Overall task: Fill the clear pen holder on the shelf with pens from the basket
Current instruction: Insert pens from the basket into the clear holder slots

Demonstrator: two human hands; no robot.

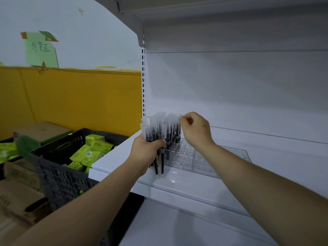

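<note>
Gripping a bundle of pens (pixel 154 139), the left hand (pixel 145 153) sits at the centre of the frame, fingers curled round the dark barrels. The pens stand upright in the fist, with clear caps above and tips below the hand, over the front part of the white shelf (pixel 177 185).

Just right of the bundle, the right hand (pixel 195 129) pinches the clear cap of a single pen (pixel 179 124) between thumb and fingertips. This pen stands upright among a group of pens (pixel 173 137) already seated at the left end of the clear pen holder (pixel 213 157). The holder lies flat on the shelf, right of centre; its grid of holes to the right of the group holds no pens.

The dark mesh basket (pixel 58 176) occupies the lower left of the frame, beside the shelf's left end. Green packets (pixel 88 153) lie inside it. Whether it contains pens cannot be determined.

Cardboard boxes (pixel 17 196) sit at the far left. A yellow panel (pixel 79 100) covers the wall behind the basket, and a green note (pixel 41 50) is taped at the upper left.
</note>
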